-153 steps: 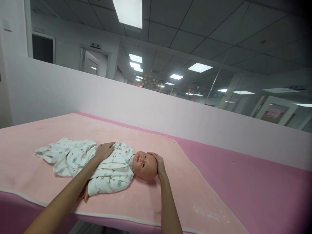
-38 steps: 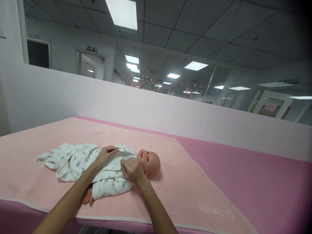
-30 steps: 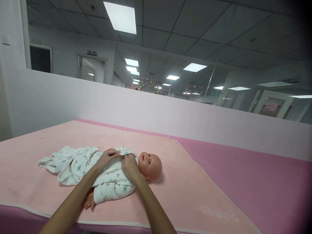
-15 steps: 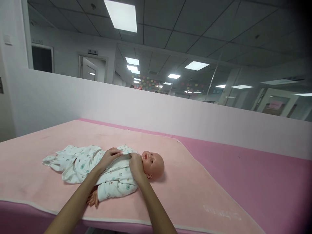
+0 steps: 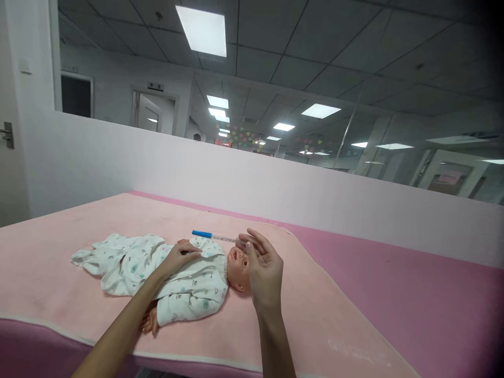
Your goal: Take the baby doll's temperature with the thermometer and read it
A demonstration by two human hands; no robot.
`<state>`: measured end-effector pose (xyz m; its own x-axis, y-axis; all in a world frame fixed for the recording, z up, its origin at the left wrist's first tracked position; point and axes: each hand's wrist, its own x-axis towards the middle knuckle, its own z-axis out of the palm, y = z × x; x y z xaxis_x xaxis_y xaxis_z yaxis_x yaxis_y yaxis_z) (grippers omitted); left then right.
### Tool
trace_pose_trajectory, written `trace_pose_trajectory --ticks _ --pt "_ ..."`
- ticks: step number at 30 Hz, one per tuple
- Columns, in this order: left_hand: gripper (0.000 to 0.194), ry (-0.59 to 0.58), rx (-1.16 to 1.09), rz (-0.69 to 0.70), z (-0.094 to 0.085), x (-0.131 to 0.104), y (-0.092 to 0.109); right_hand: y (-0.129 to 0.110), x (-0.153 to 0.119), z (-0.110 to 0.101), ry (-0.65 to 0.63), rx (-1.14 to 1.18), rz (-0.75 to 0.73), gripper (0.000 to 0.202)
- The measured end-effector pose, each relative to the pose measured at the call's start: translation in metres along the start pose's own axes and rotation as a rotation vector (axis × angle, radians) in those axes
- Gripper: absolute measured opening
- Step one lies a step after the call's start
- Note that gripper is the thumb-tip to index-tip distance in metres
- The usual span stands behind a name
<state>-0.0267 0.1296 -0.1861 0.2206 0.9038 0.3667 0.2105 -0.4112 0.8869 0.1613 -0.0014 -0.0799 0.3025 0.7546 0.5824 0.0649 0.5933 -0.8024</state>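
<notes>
A baby doll (image 5: 235, 262) in a white patterned sleepsuit (image 5: 185, 286) lies on its back on a pale pink blanket (image 5: 315, 315), head to the right. My left hand (image 5: 178, 255) rests flat on the doll's chest near the collar. My right hand (image 5: 263, 265) is raised above the doll's head, fingertips pinching one end of a thin glass thermometer (image 5: 214, 236) with a blue tip. The thermometer points left, level, over the doll's shoulder. My right hand hides part of the doll's head.
The blanket covers a darker pink padded table (image 5: 413, 310) that runs off to the right. A white partition wall (image 5: 275, 184) stands behind it. A door handle (image 5: 6, 134) shows at the far left edge.
My right hand left the doll's collar and rose above the head, and it now holds a thermometer that was not seen before. My left hand stayed on the chest.
</notes>
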Motion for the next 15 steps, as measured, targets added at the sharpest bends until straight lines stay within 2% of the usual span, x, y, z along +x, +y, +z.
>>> trace_pose_trajectory --ticks 5,15 --pt "0.028 -0.119 0.025 0.019 0.000 -0.004 0.007 -0.012 -0.010 0.006 0.062 0.084 -0.078 0.029" --pt "0.027 -0.036 0.052 0.094 0.003 -0.003 0.002 -0.009 -0.010 0.014 0.093 0.152 -0.089 0.026"
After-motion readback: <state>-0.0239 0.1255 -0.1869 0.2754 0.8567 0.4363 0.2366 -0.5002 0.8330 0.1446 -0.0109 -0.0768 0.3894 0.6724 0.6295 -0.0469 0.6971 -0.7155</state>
